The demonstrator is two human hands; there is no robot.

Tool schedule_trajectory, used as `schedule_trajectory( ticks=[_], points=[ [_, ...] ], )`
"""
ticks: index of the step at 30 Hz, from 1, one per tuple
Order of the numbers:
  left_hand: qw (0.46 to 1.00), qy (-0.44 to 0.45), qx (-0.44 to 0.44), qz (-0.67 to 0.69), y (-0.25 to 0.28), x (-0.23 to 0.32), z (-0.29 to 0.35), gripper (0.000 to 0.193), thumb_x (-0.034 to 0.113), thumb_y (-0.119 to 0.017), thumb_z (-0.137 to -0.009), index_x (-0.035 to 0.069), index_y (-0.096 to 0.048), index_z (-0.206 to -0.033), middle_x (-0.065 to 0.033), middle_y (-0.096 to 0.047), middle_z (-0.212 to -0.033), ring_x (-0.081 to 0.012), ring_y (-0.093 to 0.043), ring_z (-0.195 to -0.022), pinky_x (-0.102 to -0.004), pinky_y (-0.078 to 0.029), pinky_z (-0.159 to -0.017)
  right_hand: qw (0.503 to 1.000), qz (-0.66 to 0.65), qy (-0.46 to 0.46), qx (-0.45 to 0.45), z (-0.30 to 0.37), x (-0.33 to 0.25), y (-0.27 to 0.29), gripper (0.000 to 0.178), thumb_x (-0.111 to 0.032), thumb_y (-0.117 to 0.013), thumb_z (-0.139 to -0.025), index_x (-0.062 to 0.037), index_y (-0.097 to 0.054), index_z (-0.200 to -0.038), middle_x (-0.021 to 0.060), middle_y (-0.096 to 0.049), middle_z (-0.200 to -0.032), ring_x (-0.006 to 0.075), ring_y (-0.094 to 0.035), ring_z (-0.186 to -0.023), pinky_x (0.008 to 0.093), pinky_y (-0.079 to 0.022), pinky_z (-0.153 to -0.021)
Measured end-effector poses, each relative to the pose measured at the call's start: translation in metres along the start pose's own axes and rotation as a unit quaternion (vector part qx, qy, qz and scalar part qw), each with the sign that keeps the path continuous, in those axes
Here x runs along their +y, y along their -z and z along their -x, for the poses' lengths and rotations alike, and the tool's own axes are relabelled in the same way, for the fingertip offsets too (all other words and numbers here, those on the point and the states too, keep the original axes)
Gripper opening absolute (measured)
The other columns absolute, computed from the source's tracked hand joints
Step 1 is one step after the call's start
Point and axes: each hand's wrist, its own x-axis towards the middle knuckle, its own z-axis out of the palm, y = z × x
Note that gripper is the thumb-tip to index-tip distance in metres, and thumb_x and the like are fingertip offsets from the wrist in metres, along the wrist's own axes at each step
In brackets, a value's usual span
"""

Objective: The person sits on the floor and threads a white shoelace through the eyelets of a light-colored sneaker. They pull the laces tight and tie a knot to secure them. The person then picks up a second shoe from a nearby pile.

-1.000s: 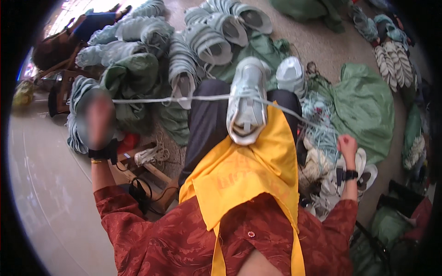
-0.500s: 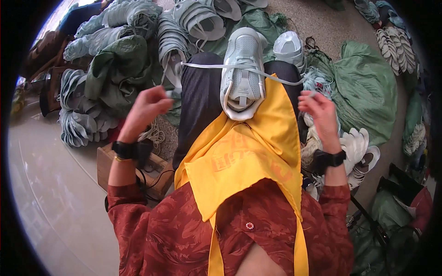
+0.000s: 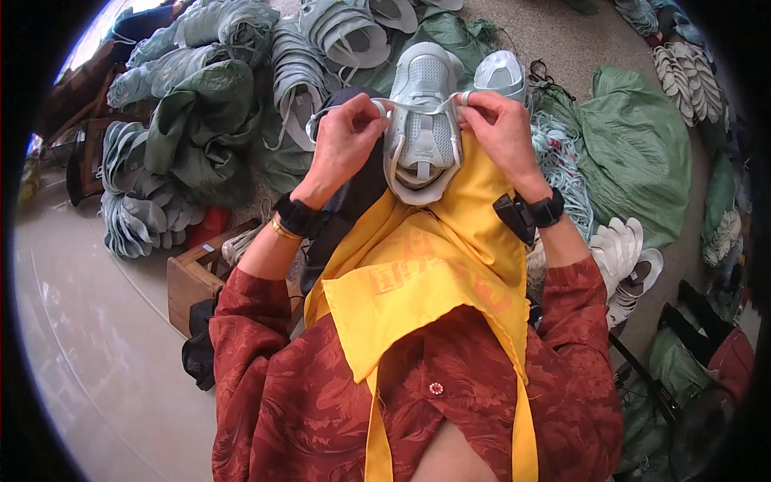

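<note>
A pale grey-green mesh sneaker [image 3: 424, 136] rests between my knees, with its opening toward me and its toe away. A light shoelace [image 3: 409, 106] runs across its upper part. On the shoe's left side, my left hand [image 3: 347, 140] pinches the lace between thumb and fingers. At the right side my right hand [image 3: 499, 128] pinches the lace's other side close to the shoe. Both hands sit near the lacing, their fingertips beside the upper. Under the shoe's heel, a yellow apron [image 3: 434, 249] covers my lap.
Stacked shoe uppers [image 3: 301, 76] stand beyond my left knee. Another pale shoe [image 3: 502, 76] is past my right knee, near a bundle of laces [image 3: 562, 157] and a green sack [image 3: 634, 153]. A wooden box [image 3: 193, 281] sits at my left, white shoe parts [image 3: 618, 249] at my right.
Both hands have moved inward and forward, from wide apart beside my thighs to close against the shoe. The lace, stretched out sideways before, is now gathered near the upper.
</note>
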Motion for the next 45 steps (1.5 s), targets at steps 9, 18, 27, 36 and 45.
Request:
schedule_trajectory(
  ticks=[9,18,27,36,45],
  points=[
    [0.981,0.016,-0.024,0.191,-0.003,-0.001,-0.007,0.009,0.001,-0.062,-0.099,-0.001,-0.06,-0.091,-0.0096,-0.069,-0.119,-0.0082,-0.064,-0.096,-0.0231,-0.055,-0.089,0.987,-0.144,-0.073,0.023,0.015,0.005,-0.001,0.01,0.001,-0.07,-0.092,0.0029,-0.07,-0.102,0.0033,-0.074,-0.096,0.0092,-0.07,-0.085,0.0248,-0.061,-0.08],
    [0.976,0.008,-0.04,0.214,-0.002,-0.002,-0.002,0.007,0.0,-0.061,-0.1,-0.001,-0.06,-0.093,-0.0133,-0.066,-0.124,-0.012,-0.065,-0.101,-0.0262,-0.055,-0.093,0.988,-0.134,-0.05,0.059,0.027,0.006,-0.01,0.007,0.0,-0.073,-0.091,0.0015,-0.071,-0.097,0.0019,-0.075,-0.092,0.0064,-0.069,-0.082,0.0232,-0.059,-0.077],
    [0.968,0.008,-0.003,0.251,-0.009,-0.007,-0.002,0.007,0.002,-0.062,-0.099,-0.002,-0.059,-0.094,-0.0133,-0.067,-0.118,-0.0142,-0.066,-0.102,-0.0284,-0.055,-0.094,0.997,-0.045,-0.04,0.047,0.021,0.001,-0.012,0.007,-0.002,-0.074,-0.09,-0.0003,-0.073,-0.097,0.0007,-0.076,-0.086,0.0048,-0.068,-0.077,0.0216,-0.055,-0.073],
    [0.963,-0.005,0.031,0.269,-0.018,-0.003,-0.003,0.009,0.0,-0.061,-0.1,-0.001,-0.057,-0.091,-0.0138,-0.069,-0.112,-0.0148,-0.067,-0.098,-0.0293,-0.057,-0.092,0.991,-0.114,-0.056,0.038,0.022,0.01,-0.011,0.009,-0.001,-0.072,-0.093,0.0008,-0.072,-0.101,-0.0003,-0.073,-0.092,0.0045,-0.066,-0.082,0.0207,-0.056,-0.077],
    [0.983,-0.022,0.062,0.171,-0.024,-0.002,0.0,0.008,-0.002,-0.063,-0.097,-0.001,-0.057,-0.091,-0.0093,-0.07,-0.108,-0.0109,-0.066,-0.094,-0.0262,-0.056,-0.085,0.992,-0.106,-0.056,0.041,0.023,0.008,-0.011,0.009,-0.002,-0.072,-0.093,0.0,-0.073,-0.102,-0.0013,-0.073,-0.092,0.0041,-0.066,-0.082,0.0204,-0.055,-0.078]
  ],
)
